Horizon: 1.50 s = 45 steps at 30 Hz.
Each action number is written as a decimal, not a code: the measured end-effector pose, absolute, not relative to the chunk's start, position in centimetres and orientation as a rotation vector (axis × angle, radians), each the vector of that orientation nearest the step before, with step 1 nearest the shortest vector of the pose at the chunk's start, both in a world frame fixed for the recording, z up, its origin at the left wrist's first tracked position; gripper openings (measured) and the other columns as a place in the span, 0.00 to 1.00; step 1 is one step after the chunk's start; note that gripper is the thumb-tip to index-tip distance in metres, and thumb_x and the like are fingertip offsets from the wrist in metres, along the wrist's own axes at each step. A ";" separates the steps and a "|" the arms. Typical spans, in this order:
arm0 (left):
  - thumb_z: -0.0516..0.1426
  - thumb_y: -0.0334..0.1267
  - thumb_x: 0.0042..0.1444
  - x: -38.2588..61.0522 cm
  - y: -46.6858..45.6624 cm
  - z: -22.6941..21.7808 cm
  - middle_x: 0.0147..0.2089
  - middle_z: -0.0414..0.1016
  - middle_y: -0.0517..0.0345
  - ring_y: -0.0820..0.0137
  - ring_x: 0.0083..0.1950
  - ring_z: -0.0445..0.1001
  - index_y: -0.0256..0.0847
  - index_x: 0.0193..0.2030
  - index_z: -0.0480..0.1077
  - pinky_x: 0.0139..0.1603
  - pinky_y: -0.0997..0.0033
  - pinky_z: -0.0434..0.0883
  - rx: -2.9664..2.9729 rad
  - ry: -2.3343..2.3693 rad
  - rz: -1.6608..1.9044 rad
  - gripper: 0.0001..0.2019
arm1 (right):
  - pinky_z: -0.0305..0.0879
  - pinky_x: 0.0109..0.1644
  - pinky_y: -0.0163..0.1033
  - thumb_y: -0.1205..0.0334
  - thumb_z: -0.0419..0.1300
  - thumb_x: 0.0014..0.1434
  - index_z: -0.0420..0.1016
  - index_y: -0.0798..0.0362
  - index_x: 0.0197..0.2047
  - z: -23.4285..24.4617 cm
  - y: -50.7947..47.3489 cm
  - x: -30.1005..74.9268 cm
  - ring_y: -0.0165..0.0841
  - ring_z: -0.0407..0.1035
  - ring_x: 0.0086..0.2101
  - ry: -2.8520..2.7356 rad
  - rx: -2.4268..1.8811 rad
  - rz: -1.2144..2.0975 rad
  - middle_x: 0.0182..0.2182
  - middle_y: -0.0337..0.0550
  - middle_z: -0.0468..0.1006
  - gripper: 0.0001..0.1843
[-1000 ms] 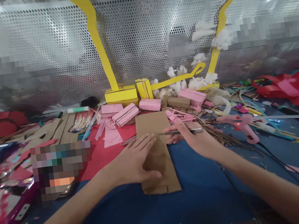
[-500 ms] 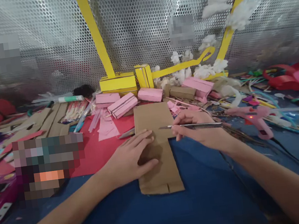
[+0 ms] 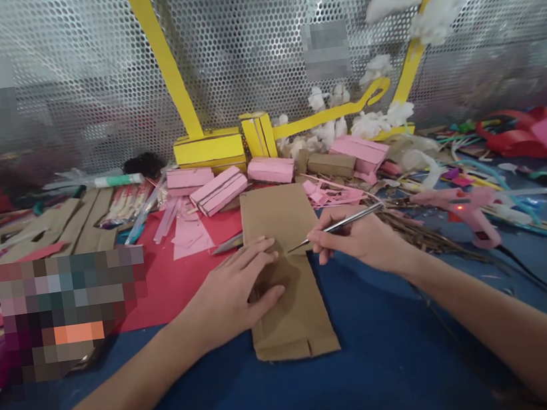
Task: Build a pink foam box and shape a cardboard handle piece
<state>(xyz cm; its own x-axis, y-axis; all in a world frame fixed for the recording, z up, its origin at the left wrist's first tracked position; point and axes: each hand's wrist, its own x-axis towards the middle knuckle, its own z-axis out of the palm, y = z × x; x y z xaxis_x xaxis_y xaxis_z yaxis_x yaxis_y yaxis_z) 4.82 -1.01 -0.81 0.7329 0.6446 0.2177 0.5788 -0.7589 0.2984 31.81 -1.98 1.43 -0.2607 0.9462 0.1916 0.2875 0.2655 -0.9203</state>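
A long strip of brown cardboard [image 3: 283, 220] lies on the blue table, pointing away from me. My left hand [image 3: 237, 294] rests flat on its near half, fingers stretched out and pressing it down. My right hand [image 3: 359, 242] pinches a thin metal knife [image 3: 344, 223] like a pen, its tip touching the cardboard's middle just ahead of my left fingertips. The handle slants up to the right.
A red sheet [image 3: 172, 279] lies left of the cardboard. Pink boxes [image 3: 218, 191], yellow cardboard pieces [image 3: 210, 149] and white fluff [image 3: 374, 124] crowd the back by a perforated metal wall [image 3: 253, 46]. A pink glue gun [image 3: 471, 216] and twigs lie right.
The knife has tilted from lying level to slanting down, its tip now on the cardboard. My right hand has shifted slightly left. The left hand stays pressed on the strip.
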 end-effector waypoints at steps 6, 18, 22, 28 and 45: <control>0.54 0.45 0.68 5.0 -0.9 -0.7 0.75 0.59 0.53 0.60 0.74 0.60 0.46 0.66 0.65 0.71 0.53 0.66 2.744 0.996 0.404 0.21 | 0.74 0.33 0.34 0.52 0.66 0.63 0.76 0.54 0.33 1.5 -1.9 32.0 0.31 0.79 0.26 -1.756 -1.190 1.000 0.26 0.42 0.82 0.14; 0.53 0.45 0.69 4.8 -0.7 -1.2 0.75 0.58 0.55 0.59 0.75 0.59 0.46 0.65 0.66 0.71 0.53 0.66 2.761 0.979 0.422 0.20 | 0.72 0.31 0.33 0.53 0.66 0.64 0.76 0.53 0.32 1.8 -2.2 31.9 0.32 0.78 0.26 -1.798 -1.293 0.896 0.24 0.40 0.82 0.13; 0.53 0.44 0.69 4.8 -0.7 -1.2 0.75 0.59 0.54 0.59 0.74 0.60 0.47 0.64 0.67 0.71 0.54 0.67 2.751 0.961 0.444 0.19 | 0.70 0.32 0.33 0.55 0.65 0.64 0.77 0.53 0.32 2.1 -2.5 31.6 0.31 0.78 0.26 -1.847 -1.320 0.816 0.24 0.40 0.83 0.12; 0.53 0.43 0.69 4.9 -0.7 -1.3 0.74 0.61 0.53 0.58 0.74 0.61 0.48 0.63 0.68 0.70 0.53 0.68 2.740 0.935 0.506 0.18 | 0.71 0.33 0.35 0.55 0.66 0.63 0.78 0.52 0.34 1.7 -2.3 31.6 0.33 0.78 0.27 -1.827 -1.293 0.891 0.25 0.41 0.83 0.10; 0.52 0.41 0.69 4.9 -0.7 -1.0 0.72 0.62 0.51 0.59 0.73 0.61 0.48 0.62 0.68 0.71 0.53 0.66 2.752 0.901 0.513 0.17 | 0.72 0.46 0.48 0.33 0.49 0.68 0.76 0.49 0.29 1.9 -1.4 30.0 0.38 0.75 0.31 -1.381 -0.837 1.151 0.24 0.44 0.77 0.32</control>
